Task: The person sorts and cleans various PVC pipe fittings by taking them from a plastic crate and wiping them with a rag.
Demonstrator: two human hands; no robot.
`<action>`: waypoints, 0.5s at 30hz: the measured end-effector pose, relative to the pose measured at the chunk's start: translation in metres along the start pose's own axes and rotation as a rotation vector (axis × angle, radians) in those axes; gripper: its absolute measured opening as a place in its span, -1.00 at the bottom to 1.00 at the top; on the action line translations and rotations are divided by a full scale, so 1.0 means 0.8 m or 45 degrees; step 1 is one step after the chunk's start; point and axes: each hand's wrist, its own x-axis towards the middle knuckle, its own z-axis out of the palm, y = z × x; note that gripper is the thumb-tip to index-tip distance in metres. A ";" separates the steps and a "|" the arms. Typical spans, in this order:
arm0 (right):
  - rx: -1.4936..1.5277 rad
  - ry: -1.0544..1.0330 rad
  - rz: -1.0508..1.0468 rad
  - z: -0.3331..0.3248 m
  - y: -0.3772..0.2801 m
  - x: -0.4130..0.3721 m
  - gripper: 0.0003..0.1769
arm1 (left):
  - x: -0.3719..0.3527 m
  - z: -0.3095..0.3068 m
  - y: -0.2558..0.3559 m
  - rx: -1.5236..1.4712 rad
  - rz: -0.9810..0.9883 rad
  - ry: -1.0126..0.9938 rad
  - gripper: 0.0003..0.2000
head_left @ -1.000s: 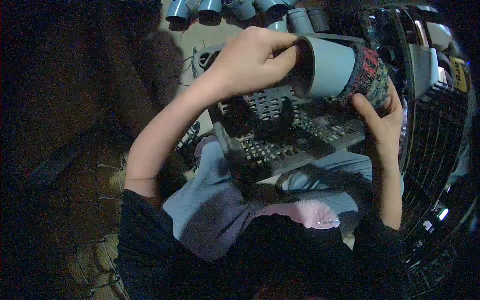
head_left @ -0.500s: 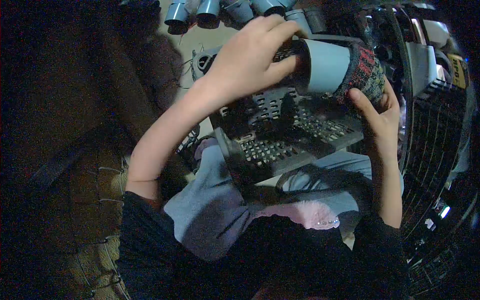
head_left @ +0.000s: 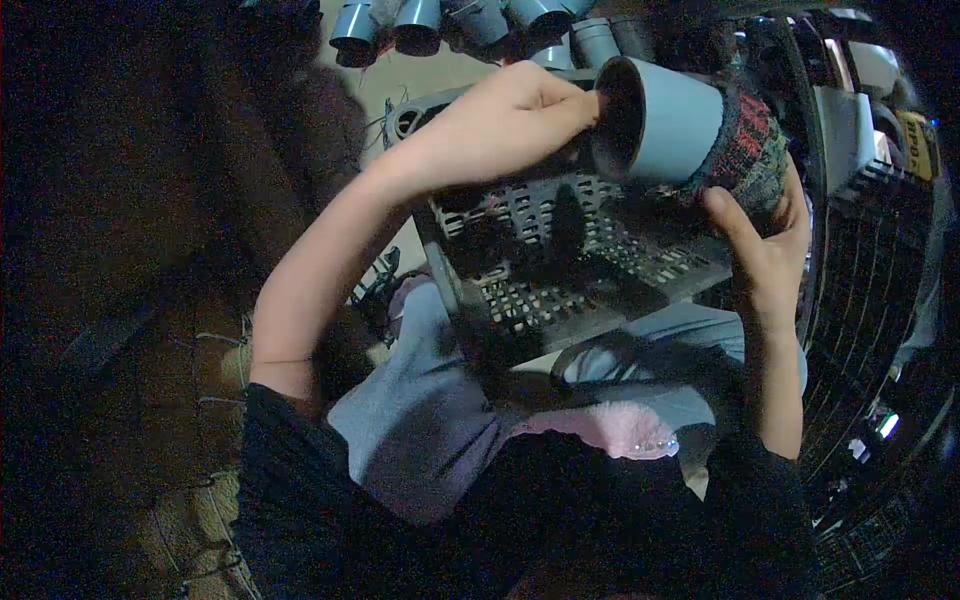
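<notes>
My right hand (head_left: 765,235) grips a grey-blue plastic tube (head_left: 680,122), held tilted on its side above a crate. Dark knitted fabric (head_left: 745,150) with red and greenish patterning is stretched over the tube's right end, and my right fingers wrap round that end, the thumb pressing from the near side. The tube's open, dark mouth faces left. At that mouth, my left hand (head_left: 535,115) is closed, with thumb and fingertips pinched together; what they hold, if anything, is too dark to make out.
Below the tube stands a dark plastic crate (head_left: 590,325) with slotted walls, over my knees. Several similar tubes (head_left: 417,25) lie on the floor beyond. A wire rack (head_left: 860,270) runs along the right, with boxes and a yellow packet (head_left: 915,145) near its top.
My left fingers, earlier spread over the tube's open end, have drawn down and left into a pinch. The tube has shifted slightly right, showing more of its mouth.
</notes>
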 end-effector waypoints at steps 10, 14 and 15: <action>-0.044 -0.009 0.006 0.001 -0.002 0.001 -0.43 | 0.005 0.013 -0.013 0.598 0.274 0.308 -0.82; 0.073 -0.018 0.099 0.002 0.005 0.001 -0.44 | 0.003 -0.002 0.003 0.988 0.637 0.527 -0.77; 0.087 -0.013 0.094 0.002 0.006 0.001 -0.44 | 0.001 -0.004 0.004 1.052 0.682 0.542 -0.79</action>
